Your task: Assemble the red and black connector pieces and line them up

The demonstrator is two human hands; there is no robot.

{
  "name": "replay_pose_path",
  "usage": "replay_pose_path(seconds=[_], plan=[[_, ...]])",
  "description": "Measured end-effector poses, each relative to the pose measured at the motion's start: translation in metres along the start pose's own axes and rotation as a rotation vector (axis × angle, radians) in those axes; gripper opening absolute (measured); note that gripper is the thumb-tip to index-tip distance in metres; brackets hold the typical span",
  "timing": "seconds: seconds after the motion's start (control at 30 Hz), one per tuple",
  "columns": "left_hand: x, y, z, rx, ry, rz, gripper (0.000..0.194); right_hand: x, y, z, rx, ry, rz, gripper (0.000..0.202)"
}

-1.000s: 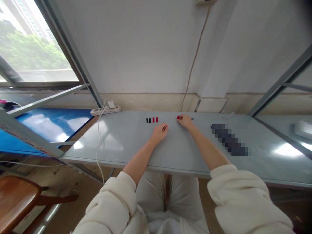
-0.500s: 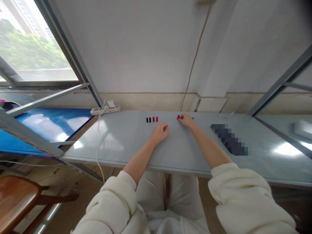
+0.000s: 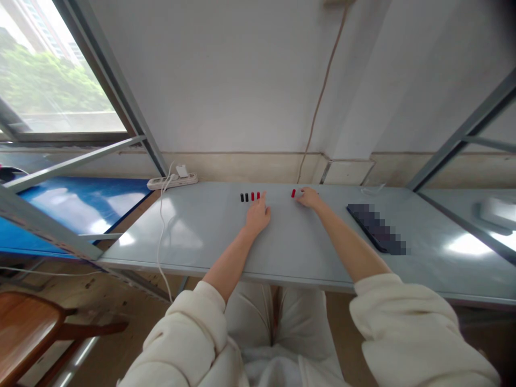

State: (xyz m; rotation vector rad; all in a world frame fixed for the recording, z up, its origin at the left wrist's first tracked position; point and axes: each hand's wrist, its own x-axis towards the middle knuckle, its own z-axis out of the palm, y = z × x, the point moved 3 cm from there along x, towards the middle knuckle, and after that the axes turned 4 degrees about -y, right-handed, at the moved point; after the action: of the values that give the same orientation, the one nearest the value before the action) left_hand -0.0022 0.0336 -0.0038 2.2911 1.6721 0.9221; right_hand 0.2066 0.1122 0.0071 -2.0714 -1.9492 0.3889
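"Tabletop (image 3: 217, 242), pale grey: which small thing is sitting nearest the fingers?"

"One red tube (image 3: 293, 193) is sitting alone toward the far edge, just left of the right hand (image 3: 310, 198). A narrow gap is separating it from those fingertips. Its long axis is running front to back, the far end leaning slightly right. Whether it is standing or lying, I cannot tell."

"Is either hand gripping anything?"

"Nothing is showing in either. The right hand is keeping its thumb and finger parted. The left hand (image 3: 257, 216) is pointing one finger forward at the right end of a row: two black tubes (image 3: 246, 197), then two red tubes (image 3: 252, 196). Whether it is touching the last one, I cannot tell."

"Which hand is resting closer to the lone tube?"

"The right, clearly; the left is lying well apart, on the other side."
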Motion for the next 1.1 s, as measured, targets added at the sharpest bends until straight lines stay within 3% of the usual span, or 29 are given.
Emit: replay_pose_path(seconds=[0.17, 0.3, 0.4, 0.53, 0.73, 0.9, 1.0, 1.1], plan=[[0.005, -0.004, -0.002, 0.1, 0.041, -0.039, 0.06, -0.027, -0.011, -0.014, 0.076, 0.129, -0.053, 0.056], [0.007, -0.007, -0.004, 0.144, 0.063, -0.084, 0.059, -0.057, -0.034, -0.021, 0.194, 0.335, -0.114, 0.048], [0.007, -0.008, -0.005, 0.162, 0.073, -0.087, 0.059, -0.077, -0.056, -0.013, 0.333, 0.416, -0.278, 0.037], [0.007, -0.01, -0.003, 0.184, 0.085, -0.089, 0.058, -0.09, -0.074, 0.011, 0.419, 0.322, -0.529, 0.031], [0.009, -0.016, -0.001, 0.121, 0.112, -0.079, 0.049, -0.092, -0.071, 0.033, 0.402, 0.237, -0.545, 0.026], [0.013, -0.018, -0.005, -0.131, 0.178, -0.074, 0.024, -0.097, -0.073, 0.034, 0.353, 0.218, -0.513, 0.024], [0.013, -0.016, -0.007, -0.451, 0.206, -0.098, 0.014, -0.098, -0.071, 0.032, 0.336, 0.274, -0.393, 0.024], [0.012, -0.009, -0.006, -0.791, 0.139, -0.118, 0.015, -0.097, -0.067, 0.029, 0.395, 0.319, -0.253, 0.032]])
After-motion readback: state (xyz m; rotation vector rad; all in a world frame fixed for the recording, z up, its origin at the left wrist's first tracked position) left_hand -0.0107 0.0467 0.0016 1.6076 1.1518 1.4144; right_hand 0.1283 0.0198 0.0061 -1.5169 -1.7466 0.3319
